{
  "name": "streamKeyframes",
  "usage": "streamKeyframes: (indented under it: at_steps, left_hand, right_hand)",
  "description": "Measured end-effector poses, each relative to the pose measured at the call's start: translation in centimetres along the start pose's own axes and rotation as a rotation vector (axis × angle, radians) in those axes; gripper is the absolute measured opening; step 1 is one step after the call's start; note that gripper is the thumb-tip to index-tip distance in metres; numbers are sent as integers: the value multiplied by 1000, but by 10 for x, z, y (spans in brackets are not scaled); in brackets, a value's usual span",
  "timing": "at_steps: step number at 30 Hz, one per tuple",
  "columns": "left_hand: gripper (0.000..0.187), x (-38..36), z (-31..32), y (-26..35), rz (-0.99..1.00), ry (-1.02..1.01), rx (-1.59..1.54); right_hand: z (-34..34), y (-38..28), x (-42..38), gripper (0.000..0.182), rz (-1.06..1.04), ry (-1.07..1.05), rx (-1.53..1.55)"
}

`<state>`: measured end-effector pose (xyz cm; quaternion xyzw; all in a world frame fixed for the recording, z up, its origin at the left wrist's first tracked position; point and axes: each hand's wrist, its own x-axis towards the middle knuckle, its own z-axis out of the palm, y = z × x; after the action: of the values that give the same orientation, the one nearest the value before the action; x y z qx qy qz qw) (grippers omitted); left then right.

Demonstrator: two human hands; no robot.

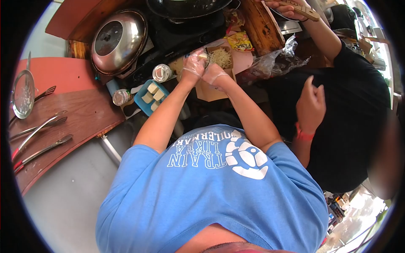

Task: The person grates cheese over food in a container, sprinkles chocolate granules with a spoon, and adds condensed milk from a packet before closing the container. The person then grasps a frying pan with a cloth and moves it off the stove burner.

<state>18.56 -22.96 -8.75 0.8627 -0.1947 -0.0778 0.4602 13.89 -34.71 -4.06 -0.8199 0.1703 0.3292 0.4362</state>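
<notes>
Clear plastic gloves cover both of my hands, which are close together over a cardboard box. My left hand (pixel 194 65) has its fingers curled round a small pale block (pixel 203 55). Beside it, my right hand (pixel 215 76) is near the block and the box's left part; its fingertips are partly hidden, so its grip is unclear. Pale shreds (pixel 220 58) lie in the open cardboard box (pixel 209 92). To the left, a blue container (pixel 140 98) holds several pale blocks (pixel 152 96), with a clear jar (pixel 161 73) near it.
A domed metal lid (pixel 119 42) and a black pan (pixel 187 9) stand at the back. Tongs (pixel 43 149) and a strainer (pixel 23 93) lie at left. At right, a co-worker in black (pixel 337 114) holds a wooden handle (pixel 307 12); crumpled plastic (pixel 274 61) lies nearby.
</notes>
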Motion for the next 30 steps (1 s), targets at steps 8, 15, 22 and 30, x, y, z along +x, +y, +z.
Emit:
streamKeyframes:
  at_steps: [8,15,22,30]
  left_hand:
    - [37,8,9,-4,-102,30,-34]
    - [32,12,17,-14,-97,44,-10]
    - [30,15,20,-10,-117,61,-18]
    - [29,28,21,-18,-241,35,7]
  right_hand:
    - [15,28,22,23,-88,-30,-175]
    - [16,26,16,19,-140,-3,-58]
    - [13,16,5,18,-119,42,-90]
    - [23,37,23,22,-370,-24,-599]
